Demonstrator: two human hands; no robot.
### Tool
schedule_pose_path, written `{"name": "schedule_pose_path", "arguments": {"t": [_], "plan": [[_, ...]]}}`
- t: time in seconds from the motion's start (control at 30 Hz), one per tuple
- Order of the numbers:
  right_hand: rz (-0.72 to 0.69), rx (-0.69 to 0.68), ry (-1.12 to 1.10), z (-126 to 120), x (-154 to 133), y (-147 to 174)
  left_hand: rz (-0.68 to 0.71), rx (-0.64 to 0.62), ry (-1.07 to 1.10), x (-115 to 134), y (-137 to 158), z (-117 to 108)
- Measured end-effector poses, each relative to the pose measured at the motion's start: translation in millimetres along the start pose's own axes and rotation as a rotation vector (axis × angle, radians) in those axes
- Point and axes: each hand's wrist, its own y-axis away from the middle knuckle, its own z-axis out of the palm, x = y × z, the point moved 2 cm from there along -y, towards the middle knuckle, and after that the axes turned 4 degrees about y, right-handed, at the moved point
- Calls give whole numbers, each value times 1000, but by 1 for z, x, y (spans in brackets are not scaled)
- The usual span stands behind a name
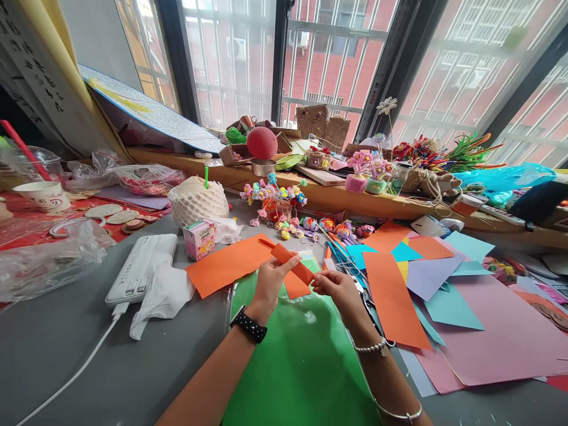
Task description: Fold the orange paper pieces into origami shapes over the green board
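Between my two hands is a narrow folded strip of orange paper [290, 264], slanting down to the right. My left hand [271, 283] pinches its upper part, thumb on top. At its lower right end, the fingertips of my right hand [335, 287] are closed on the corner. Below the strip, a small orange paper piece [296, 286] lies on a green plastic-covered sheet [302, 361]. A larger orange paper sheet [231, 263] rests just left of my left hand. Scissors [370, 305] lie partly hidden behind my right forearm.
On the right are an orange rectangle [393, 302], teal and lilac papers, and a large pink sheet [501, 337]. A white power bank [142, 269] with its cable, a crumpled tissue [164, 296] and a small pink carton [199, 239] stand left. Paper flowers [277, 204] sit ahead.
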Motion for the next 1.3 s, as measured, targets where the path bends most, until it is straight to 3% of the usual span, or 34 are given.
{"name": "schedule_pose_path", "arguments": {"t": [0.17,0.33,0.43,0.57,0.73,0.97,1.3], "plan": [[-155,88,104,-3,-1,-2,-2,-48,-66,-1,2,2],[-261,-15,144,1,-5,0,6,-213,-106,1,6,5],[-365,53,328,-1,-8,2,61,-250,-161,4,6,4],[-655,255,818,-5,-14,7,298,-204,-420,9,4,1],[-887,283,1172,-1,-16,10,673,-268,-877,7,7,5],[-932,278,1192,4,-17,12,784,-315,-1101,5,11,8],[-895,317,1161,0,-17,12,771,-337,-1075,9,8,8]]}}
